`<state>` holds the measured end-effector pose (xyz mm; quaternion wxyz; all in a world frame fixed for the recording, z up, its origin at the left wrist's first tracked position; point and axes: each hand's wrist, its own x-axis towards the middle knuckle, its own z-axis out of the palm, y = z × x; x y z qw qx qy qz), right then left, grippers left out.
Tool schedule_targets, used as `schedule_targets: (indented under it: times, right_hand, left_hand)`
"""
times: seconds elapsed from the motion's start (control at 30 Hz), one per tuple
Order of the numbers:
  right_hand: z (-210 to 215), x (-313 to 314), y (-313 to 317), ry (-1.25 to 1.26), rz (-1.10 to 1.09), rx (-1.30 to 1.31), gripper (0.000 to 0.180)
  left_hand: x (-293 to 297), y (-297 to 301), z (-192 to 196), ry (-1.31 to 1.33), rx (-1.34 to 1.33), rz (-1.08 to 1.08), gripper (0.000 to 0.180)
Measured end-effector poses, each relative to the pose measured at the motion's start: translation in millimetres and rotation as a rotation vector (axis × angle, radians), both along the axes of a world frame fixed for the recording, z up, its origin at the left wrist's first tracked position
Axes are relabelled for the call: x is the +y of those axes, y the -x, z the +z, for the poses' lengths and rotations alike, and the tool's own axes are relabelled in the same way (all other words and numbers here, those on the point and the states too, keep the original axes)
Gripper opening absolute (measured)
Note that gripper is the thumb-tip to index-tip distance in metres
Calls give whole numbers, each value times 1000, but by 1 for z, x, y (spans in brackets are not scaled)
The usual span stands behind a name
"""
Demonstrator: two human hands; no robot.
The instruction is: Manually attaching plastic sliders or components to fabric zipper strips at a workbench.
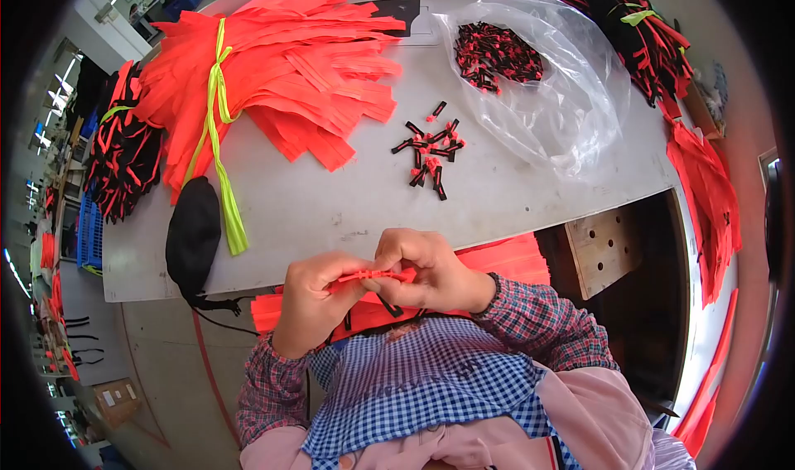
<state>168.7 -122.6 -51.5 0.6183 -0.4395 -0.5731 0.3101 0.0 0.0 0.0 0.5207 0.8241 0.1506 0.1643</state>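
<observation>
My left hand (pixel 310 300) and my right hand (pixel 426 267) meet just below the table's front edge, both pinching a thin orange strip (pixel 368 276) held level between them. A small black-and-red piece (pixel 391 308) hangs under my right hand. More orange strips (pixel 497 259) lie across my lap. On the table beyond my hands sits a small scatter of black-and-red pieces (pixel 431 151).
A large bundle of orange strips (pixel 290 64) tied with a yellow-green band lies at the back left of the grey table (pixel 331 213). A clear plastic bag (pixel 571 97) holds more black-and-red pieces. A black pouch (pixel 193 238) rests at the left front. Finished bundles lie at the left (pixel 124 159) and right (pixel 646 39).
</observation>
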Motion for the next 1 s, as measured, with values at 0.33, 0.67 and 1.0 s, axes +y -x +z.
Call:
schedule_targets:
  times: [0.33,0.67,1.0]
  right_hand:
    - [15,5,1,23,-12,233,14]
    - [4,2,31,6,-105,262,12]
    - [29,19,24,71,-33,406,13]
  left_hand:
    - [0,0,2,213,-110,54,15]
    - [7,1,17,228,5,-90,13]
    - [1,11,13,141,-209,121,15]
